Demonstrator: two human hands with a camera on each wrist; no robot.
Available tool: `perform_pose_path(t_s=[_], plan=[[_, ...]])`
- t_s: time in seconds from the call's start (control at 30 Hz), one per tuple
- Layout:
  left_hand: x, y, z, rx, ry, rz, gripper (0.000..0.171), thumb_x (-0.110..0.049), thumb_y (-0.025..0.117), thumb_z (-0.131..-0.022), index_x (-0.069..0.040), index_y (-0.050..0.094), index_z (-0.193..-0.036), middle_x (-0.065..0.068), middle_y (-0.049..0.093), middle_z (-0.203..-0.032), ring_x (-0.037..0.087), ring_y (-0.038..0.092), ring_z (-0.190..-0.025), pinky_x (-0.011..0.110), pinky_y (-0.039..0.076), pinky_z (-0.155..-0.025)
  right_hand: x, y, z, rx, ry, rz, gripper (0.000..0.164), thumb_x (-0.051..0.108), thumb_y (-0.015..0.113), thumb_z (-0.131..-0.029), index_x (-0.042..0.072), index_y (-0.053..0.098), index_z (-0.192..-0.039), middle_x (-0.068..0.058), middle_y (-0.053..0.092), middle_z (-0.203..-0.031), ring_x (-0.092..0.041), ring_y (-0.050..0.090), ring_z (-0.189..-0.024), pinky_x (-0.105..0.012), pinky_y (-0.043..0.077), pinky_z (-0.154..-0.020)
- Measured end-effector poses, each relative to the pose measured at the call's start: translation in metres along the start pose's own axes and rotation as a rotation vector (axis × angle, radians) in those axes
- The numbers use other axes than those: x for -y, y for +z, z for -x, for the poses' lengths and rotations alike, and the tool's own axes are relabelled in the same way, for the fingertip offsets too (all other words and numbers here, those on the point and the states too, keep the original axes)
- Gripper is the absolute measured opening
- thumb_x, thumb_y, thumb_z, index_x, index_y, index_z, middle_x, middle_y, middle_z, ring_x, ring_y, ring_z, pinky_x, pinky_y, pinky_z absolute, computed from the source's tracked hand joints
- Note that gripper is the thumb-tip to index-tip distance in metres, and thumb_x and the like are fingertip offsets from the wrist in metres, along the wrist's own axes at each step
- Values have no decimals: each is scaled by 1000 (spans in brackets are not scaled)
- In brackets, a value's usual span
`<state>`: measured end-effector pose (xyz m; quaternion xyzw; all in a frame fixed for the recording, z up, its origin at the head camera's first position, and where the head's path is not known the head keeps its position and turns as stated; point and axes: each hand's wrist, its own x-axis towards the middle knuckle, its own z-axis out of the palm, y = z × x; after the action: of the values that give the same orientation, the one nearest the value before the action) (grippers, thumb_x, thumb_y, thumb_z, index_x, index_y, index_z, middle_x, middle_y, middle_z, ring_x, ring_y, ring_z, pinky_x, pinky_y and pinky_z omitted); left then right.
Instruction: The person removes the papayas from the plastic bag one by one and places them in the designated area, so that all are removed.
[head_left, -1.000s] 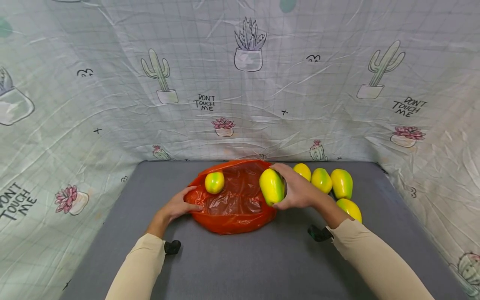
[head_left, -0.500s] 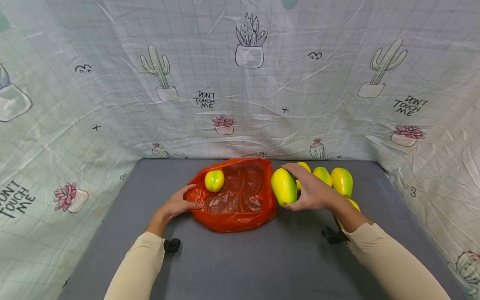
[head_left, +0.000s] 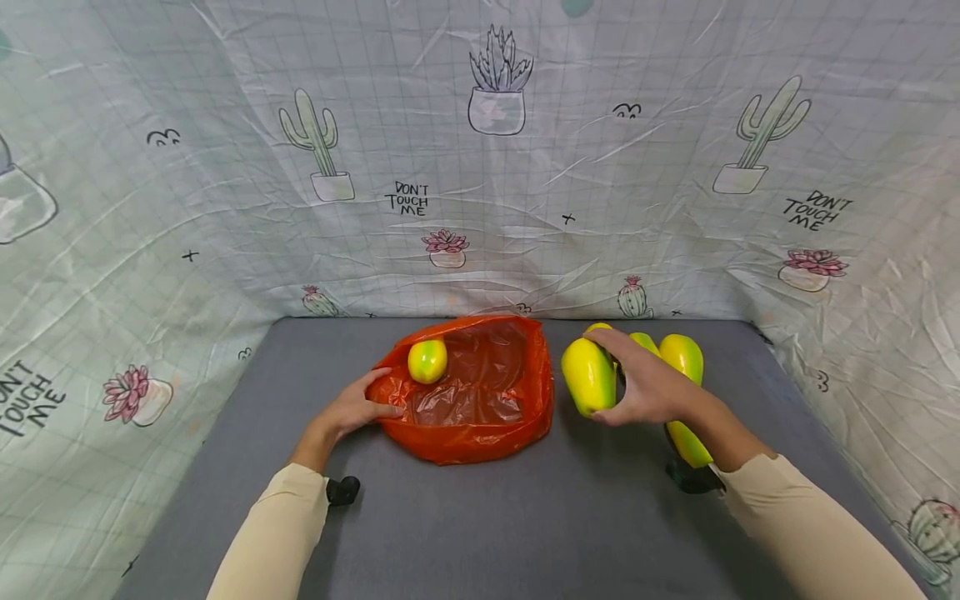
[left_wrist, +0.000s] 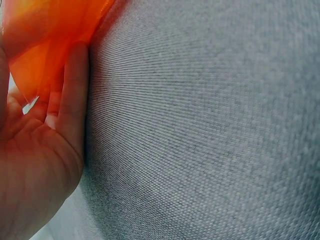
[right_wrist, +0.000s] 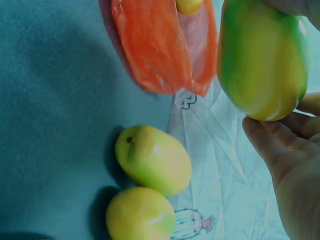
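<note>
A red-orange plastic bag (head_left: pixel 468 442) lies with its mouth spread wide on the grey table, one yellow-green mango (head_left: pixel 427 362) inside near its left edge. My left hand (head_left: pixel 354 408) holds the bag's left side between thumb and fingers; in the left wrist view the fingers (left_wrist: pixel 75 95) lie against the orange plastic. Just right of the bag, my right hand (head_left: pixel 652 385) grips another mango (head_left: pixel 588 377) between thumb and fingertips, above the table. The right wrist view shows this mango's green and yellow side (right_wrist: pixel 262 60), with the fingers at its end.
Several more mangoes lie to the right, among them one at the back (head_left: pixel 684 357) and one nearer (head_left: pixel 690 444), partly behind my right forearm. A cloth printed with cacti (head_left: pixel 498 225) hangs at the back and both sides of the grey table (head_left: pixel 480 533).
My right hand has moved right with its mango, from the bag's right edge to beside the bag, now covering more of the mangoes behind. The left hand and bag have stayed put.
</note>
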<state>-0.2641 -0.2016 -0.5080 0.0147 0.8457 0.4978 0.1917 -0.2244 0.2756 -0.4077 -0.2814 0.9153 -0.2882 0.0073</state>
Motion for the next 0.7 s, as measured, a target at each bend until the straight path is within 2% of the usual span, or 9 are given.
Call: perform_pose_path(t_s=[0.2,0.37,0.5,0.7], plan=[[0,1,0,0,-5,-1,96,-18,83,-85,-10,28,-164,32,32,-162,45,42,-143,58,35,-122,-5,-5,12,1,54,14,107,32,93,-68,5,37,-155,-16,47,-153,-28,53,-119,-53,52,-97],[0,1,-1,5,-4,9,96,-17,83,-85,-10,28,-164,32,33,-162,45,43,-142,57,36,-122,-12,-9,22,-3,82,27,108,33,94,-69,3,36,-155,-19,43,-157,-30,55,-120,-56,54,-99],[0,0,0,2,-2,7,96,-17,83,-85,-9,28,-164,32,34,-161,45,44,-142,57,37,-121,-17,-13,27,-8,74,23,105,35,94,-70,3,38,-153,-18,46,-153,-28,56,-116,-56,54,-98],[0,0,0,0,3,-7,96,-18,83,-86,-9,27,-164,32,34,-162,45,44,-141,57,37,-121,-24,-16,33,-34,30,12,96,33,95,-69,8,44,-146,-7,55,-137,-17,55,-105,-44,55,-89]])
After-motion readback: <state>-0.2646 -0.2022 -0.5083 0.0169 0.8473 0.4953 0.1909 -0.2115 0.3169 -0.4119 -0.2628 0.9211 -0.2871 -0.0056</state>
